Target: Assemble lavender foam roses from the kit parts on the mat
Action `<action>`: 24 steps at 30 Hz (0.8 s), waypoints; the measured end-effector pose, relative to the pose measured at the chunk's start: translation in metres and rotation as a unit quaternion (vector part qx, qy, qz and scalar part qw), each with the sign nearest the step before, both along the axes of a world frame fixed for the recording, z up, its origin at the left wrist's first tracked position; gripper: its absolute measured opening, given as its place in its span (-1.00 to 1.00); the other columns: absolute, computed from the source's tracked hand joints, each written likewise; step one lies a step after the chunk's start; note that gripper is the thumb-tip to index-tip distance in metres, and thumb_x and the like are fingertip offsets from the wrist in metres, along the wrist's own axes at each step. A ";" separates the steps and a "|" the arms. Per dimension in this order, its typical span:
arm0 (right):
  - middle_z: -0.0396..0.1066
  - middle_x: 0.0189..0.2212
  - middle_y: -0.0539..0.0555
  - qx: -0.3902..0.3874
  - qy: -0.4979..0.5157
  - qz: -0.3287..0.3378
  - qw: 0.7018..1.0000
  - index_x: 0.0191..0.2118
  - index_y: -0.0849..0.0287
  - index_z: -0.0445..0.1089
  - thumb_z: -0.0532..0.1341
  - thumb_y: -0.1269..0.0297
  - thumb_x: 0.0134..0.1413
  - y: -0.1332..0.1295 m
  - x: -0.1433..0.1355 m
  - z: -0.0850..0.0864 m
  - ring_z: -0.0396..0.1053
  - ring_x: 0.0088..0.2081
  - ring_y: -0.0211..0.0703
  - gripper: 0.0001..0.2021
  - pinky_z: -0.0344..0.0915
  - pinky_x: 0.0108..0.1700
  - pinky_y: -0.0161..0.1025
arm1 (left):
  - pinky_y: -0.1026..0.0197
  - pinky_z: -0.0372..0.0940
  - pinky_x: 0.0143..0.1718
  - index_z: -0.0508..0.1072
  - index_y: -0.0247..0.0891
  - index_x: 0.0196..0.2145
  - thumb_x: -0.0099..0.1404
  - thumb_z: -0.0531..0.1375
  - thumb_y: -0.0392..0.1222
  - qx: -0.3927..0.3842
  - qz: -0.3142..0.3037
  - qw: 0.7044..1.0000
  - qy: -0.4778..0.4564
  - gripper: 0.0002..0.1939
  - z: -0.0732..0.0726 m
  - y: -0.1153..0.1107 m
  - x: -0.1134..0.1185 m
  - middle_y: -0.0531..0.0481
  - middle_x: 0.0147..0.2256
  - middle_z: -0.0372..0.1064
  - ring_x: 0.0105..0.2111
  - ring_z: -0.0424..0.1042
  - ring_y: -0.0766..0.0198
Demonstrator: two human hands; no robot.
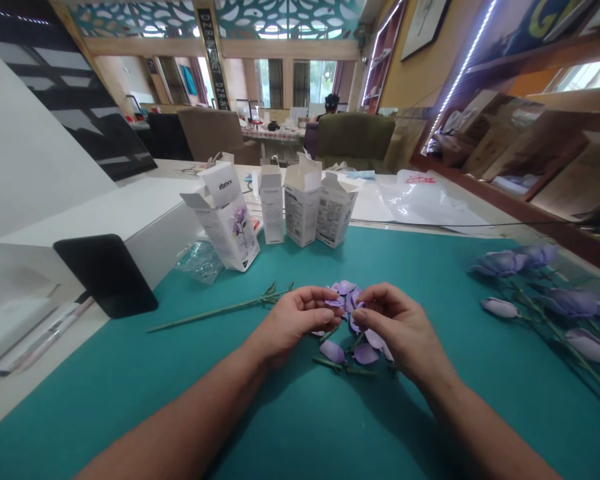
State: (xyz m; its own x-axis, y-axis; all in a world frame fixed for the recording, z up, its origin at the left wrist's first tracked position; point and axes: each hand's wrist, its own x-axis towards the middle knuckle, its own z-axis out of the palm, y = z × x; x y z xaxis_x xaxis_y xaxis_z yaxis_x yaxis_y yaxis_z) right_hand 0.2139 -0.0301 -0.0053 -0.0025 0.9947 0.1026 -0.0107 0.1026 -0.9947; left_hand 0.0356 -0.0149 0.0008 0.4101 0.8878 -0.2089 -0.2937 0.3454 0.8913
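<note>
Just above a small pile of purple petals (366,354) on the green mat (205,393), my two hands are close together. My left hand (300,313) is closed, pinching a small purple petal piece (335,303) between thumb and fingers. Opposite it, my right hand (397,323) also pinches a purple petal piece; its fingertips partly hide that piece. Whether the two pieces touch I cannot tell. A closed purple bud (333,351) and short green stem pieces (344,367) lie below the hands. To the left is a long green stem (215,312) with leaves at one end.
Several open white boxes (300,207) stand behind the hands, with crumpled clear plastic (200,260) beside them. A dark tablet-like panel (106,275) leans at left near pens (45,337). Assembled purple flowers (570,303) lie at right. A person (332,103) sits far back.
</note>
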 end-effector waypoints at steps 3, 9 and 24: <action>0.41 -0.55 -0.04 -0.007 0.011 0.020 1.000 -0.43 0.13 0.41 0.42 0.14 -0.24 -0.003 -0.002 0.003 0.35 -0.49 -0.25 -0.74 0.31 -0.42 -0.29 | 0.27 0.30 -0.42 0.46 -0.35 -0.29 -0.04 0.37 -0.14 0.005 0.038 0.999 0.028 -0.64 -0.001 0.002 -0.001 -0.01 -0.48 0.47 -0.55 0.40 0.36; 0.40 -0.54 -0.02 0.055 -0.091 0.018 0.994 -0.44 0.13 0.43 0.36 0.16 -0.13 -0.008 -0.006 0.005 0.34 -0.47 -0.22 -0.82 0.29 -0.44 -0.30 | 0.36 0.17 -0.56 0.52 -0.37 -0.40 -0.03 0.35 -0.16 0.046 0.091 0.989 0.103 -0.75 0.001 0.004 -0.001 0.06 -0.60 0.37 -0.63 0.24 0.44; 0.40 -0.39 0.06 0.237 -0.195 -0.017 0.952 -0.41 0.09 0.46 0.27 0.30 0.06 -0.005 -0.008 -0.001 0.38 -0.31 -0.15 -0.95 0.34 -0.34 -0.25 | 0.26 0.29 -0.34 0.58 -0.35 -0.34 -0.03 0.36 -0.15 0.063 0.046 0.993 0.085 -0.72 0.004 -0.002 0.004 -0.01 -0.46 0.48 -0.48 0.36 0.36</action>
